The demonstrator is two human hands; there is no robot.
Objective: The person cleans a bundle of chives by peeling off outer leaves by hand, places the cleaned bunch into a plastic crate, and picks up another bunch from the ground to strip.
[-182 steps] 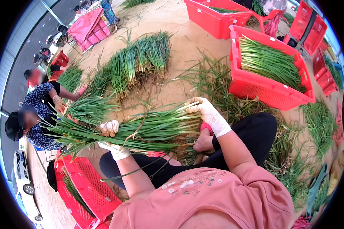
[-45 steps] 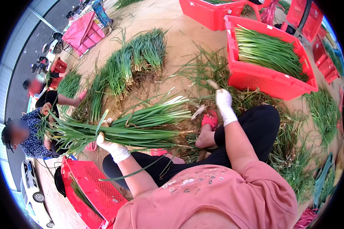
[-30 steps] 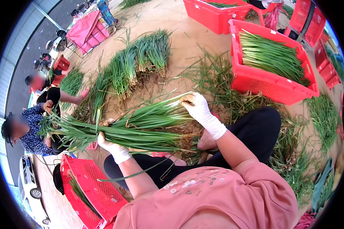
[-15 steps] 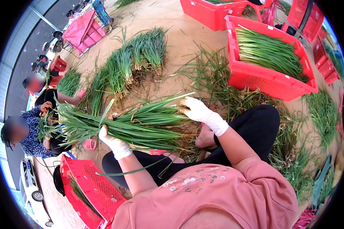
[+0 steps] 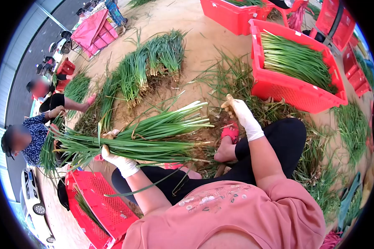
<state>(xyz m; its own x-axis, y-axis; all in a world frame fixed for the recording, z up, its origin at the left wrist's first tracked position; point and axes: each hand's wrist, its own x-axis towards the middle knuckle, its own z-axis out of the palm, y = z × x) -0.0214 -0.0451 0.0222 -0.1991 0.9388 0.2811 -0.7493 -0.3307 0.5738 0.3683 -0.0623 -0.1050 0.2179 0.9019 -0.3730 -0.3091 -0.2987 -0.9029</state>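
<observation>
My left hand (image 5: 116, 159), in a white glove, is closed around the middle of a large bunch of Chinese chives (image 5: 162, 145). The leaf tips fan out to the left; the pale stem ends point right, some clean and white, the lower ones still brown with soil. To the right of those ends, clear of the bunch, is my right hand (image 5: 241, 112), also gloved, with dirty fingertips. Its fingers are curled together, and whatever may be between them cannot be made out. A loose long leaf (image 5: 147, 189) hangs across my left forearm.
Bundles of chives (image 5: 151, 62) with rooty ends lie on the ground ahead. A red crate (image 5: 299, 91) full of trimmed chives stands at right, beside loose leaf litter (image 5: 237, 79). Another red crate (image 5: 97, 195) is at lower left. A co-worker (image 5: 31, 139) sits at left holding greens.
My right hand has moved away from the stem ends, to the right and slightly up. My left hand keeps its hold, and the bunch has shifted a little left. The co-worker's hands have moved.
</observation>
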